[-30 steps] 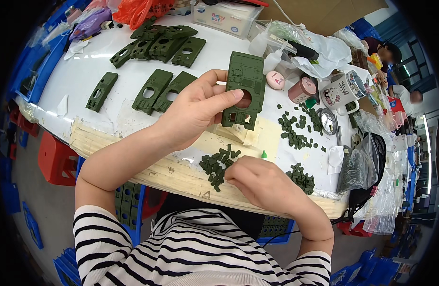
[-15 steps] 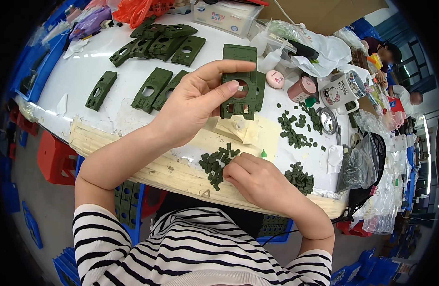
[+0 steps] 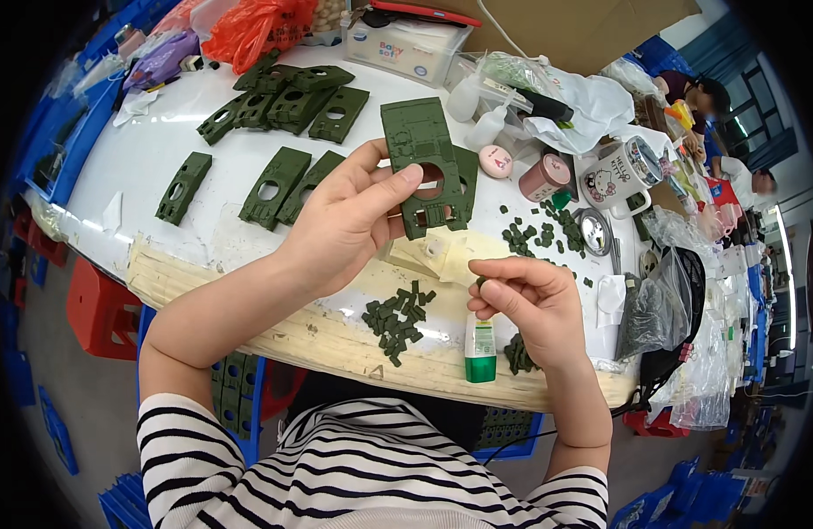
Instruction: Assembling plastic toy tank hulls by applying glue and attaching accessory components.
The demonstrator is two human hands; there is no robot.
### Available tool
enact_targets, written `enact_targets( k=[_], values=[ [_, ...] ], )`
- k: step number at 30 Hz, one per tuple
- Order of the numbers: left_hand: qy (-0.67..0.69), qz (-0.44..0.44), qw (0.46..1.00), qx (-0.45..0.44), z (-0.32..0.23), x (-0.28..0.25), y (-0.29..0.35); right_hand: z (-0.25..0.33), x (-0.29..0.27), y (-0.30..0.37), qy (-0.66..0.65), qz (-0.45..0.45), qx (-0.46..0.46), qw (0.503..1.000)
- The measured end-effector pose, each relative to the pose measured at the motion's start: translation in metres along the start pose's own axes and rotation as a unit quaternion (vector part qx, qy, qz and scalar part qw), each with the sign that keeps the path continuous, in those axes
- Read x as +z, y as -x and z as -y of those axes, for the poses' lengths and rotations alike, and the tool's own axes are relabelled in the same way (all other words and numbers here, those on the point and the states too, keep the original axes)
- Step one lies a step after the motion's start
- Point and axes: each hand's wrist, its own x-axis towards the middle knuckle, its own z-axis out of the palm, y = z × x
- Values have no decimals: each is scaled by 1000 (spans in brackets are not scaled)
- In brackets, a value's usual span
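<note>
My left hand is closed on a dark green plastic model tank hull, raised above the table and tilted, thumb beside its round hole. Behind it, partly covered, another green hull lies on the table. My right hand pinches a small dark green piece, mostly hidden by thumb and fingers. Beneath that hand lies a white glue bottle with a green end, its far part covered. Left of the bottle is a pile of small green pieces; another pile shows partly beside my right wrist.
More green hulls lie at the left and in a stack farther back. A masking-tape-covered block sits mid-table. Scattered green pieces, a pink jar and a white mug stand at the right.
My right hand has lifted from the near pile and turned, now pinching a small piece; the glue bottle beneath is uncovered. The hull in my left hand has tilted, its top leaning left.
</note>
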Motion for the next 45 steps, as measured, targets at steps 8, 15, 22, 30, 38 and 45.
enact_targets(
  k=[8,15,22,30,38,45],
  values=[
    [-8,-2,999,-40,2,8,4,-2,-7,-2,-48,-11,32,998],
    [-8,21,997,-78,7,13,12,4,-8,0,-44,-26,-2,999],
    [5,47,996,-70,9,14,14,4,-10,-1,-18,-44,-62,997],
    [-12,66,995,-72,9,17,16,2,-10,0,15,-60,-85,994],
    [-22,65,995,-76,9,19,16,5,-8,2,50,-65,-99,992],
    [-21,95,990,-106,5,19,17,5,-9,2,71,-73,-122,987]
  ],
)
